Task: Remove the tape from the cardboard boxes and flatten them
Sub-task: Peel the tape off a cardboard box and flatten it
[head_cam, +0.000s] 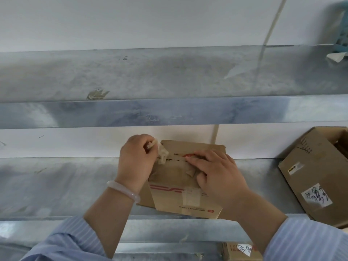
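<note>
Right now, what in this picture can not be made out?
Head view only.
small box: seam partly hidden under right hand.
tape: its end hidden inside left hand.
larger box: cut off by right edge.
third box: cut off by bottom edge; label writing illegible.

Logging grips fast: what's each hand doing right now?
Left hand: pinching peeled tape.
Right hand: open, pressing flat on the cardboard box.

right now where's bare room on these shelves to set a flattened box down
Free: lower shelf left of the small box; upper shelf between the tape scrap and blue basket. Crowded: right side, where the large box sits near the right hand.
</note>
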The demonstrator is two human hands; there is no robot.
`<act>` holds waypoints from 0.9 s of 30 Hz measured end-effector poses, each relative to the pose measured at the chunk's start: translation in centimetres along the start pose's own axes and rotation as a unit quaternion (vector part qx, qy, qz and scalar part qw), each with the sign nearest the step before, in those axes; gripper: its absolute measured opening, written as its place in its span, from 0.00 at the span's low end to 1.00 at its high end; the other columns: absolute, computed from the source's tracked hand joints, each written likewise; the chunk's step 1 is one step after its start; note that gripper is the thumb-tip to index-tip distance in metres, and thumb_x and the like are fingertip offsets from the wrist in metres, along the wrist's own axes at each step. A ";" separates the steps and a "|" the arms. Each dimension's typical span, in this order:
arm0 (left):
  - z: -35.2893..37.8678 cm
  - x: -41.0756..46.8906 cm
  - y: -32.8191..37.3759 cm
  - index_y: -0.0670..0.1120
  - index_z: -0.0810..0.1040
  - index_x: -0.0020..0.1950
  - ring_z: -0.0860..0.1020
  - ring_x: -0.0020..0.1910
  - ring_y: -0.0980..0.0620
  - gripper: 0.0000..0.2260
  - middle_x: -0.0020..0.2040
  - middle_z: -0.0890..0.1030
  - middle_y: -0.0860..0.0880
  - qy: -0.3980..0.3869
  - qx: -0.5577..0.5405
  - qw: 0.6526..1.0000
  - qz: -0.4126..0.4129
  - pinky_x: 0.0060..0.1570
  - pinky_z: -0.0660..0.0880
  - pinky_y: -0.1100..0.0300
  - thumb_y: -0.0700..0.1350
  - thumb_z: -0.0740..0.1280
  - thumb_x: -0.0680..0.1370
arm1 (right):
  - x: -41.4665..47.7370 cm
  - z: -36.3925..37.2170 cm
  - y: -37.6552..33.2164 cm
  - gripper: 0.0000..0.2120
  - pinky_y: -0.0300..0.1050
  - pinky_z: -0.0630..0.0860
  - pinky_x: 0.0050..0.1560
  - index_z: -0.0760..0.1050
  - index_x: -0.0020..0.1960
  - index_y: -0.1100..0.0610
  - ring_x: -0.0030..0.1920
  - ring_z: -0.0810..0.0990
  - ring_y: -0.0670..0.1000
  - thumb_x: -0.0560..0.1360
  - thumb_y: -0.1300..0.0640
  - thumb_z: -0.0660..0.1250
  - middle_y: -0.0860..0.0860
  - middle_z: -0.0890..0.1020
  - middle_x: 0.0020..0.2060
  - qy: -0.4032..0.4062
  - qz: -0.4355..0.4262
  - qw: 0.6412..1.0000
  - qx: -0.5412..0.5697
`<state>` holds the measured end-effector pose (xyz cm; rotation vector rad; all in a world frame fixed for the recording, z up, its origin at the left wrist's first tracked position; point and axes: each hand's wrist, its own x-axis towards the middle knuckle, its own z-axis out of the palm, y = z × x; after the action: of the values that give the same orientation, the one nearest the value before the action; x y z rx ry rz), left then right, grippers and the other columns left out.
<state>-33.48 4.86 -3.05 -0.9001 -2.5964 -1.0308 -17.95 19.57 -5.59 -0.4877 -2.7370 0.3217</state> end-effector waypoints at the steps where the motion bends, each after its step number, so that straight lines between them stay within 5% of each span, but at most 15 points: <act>1: -0.2 0.0 0.0 0.48 0.76 0.47 0.73 0.36 0.55 0.04 0.38 0.75 0.53 0.002 0.016 1.000 0.015 0.34 0.67 0.69 0.40 0.68 0.74 | 0.0 0.1 0.1 0.23 0.49 0.67 0.65 0.78 0.62 0.41 0.58 0.76 0.51 0.73 0.47 0.52 0.42 0.79 0.57 0.009 0.000 1.000 0.002; 6: -0.3 0.0 0.1 0.49 0.82 0.48 0.75 0.40 0.53 0.04 0.45 0.76 0.53 -0.097 0.102 0.976 0.164 0.42 0.71 0.64 0.42 0.70 0.75 | -0.1 0.1 0.1 0.24 0.49 0.67 0.65 0.78 0.63 0.41 0.59 0.75 0.50 0.73 0.47 0.50 0.42 0.79 0.58 0.000 -0.003 1.000 -0.012; 13: -1.2 0.8 0.4 0.46 0.83 0.46 0.75 0.44 0.57 0.14 0.46 0.77 0.52 -0.254 0.056 0.959 0.110 0.45 0.68 0.64 0.52 0.61 0.81 | -0.1 0.0 0.0 0.25 0.50 0.68 0.64 0.77 0.63 0.42 0.58 0.76 0.51 0.72 0.47 0.49 0.43 0.79 0.58 -0.009 0.002 1.000 -0.021; 16: -1.1 1.2 0.3 0.54 0.84 0.49 0.75 0.41 0.64 0.06 0.41 0.78 0.61 -0.258 -0.037 0.965 0.001 0.40 0.66 0.71 0.52 0.71 0.75 | 0.1 -0.3 -0.3 0.27 0.49 0.67 0.65 0.78 0.63 0.42 0.59 0.75 0.51 0.71 0.46 0.48 0.43 0.79 0.58 -0.013 0.006 1.000 -0.019; 20: -0.6 0.7 0.8 0.53 0.78 0.61 0.77 0.49 0.55 0.21 0.53 0.78 0.54 -0.228 0.007 0.974 -0.019 0.47 0.68 0.65 0.53 0.76 0.69 | 0.6 -0.4 -1.2 0.29 0.51 0.69 0.62 0.77 0.64 0.41 0.56 0.76 0.53 0.71 0.45 0.46 0.44 0.79 0.55 -0.023 0.012 0.999 -0.044; 27: -0.2 0.3 1.5 0.53 0.75 0.45 0.74 0.41 0.58 0.05 0.39 0.74 0.59 -0.172 0.052 0.983 0.023 0.35 0.64 0.69 0.51 0.69 0.75 | 0.2 0.2 -1.4 0.22 0.52 0.71 0.59 0.78 0.61 0.39 0.55 0.76 0.52 0.75 0.39 0.51 0.44 0.78 0.53 -0.010 0.021 0.997 -0.079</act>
<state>-32.86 5.73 -1.96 -1.1972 -2.8567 -0.7757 -18.60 18.34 -5.32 -0.5880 -2.7868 0.1219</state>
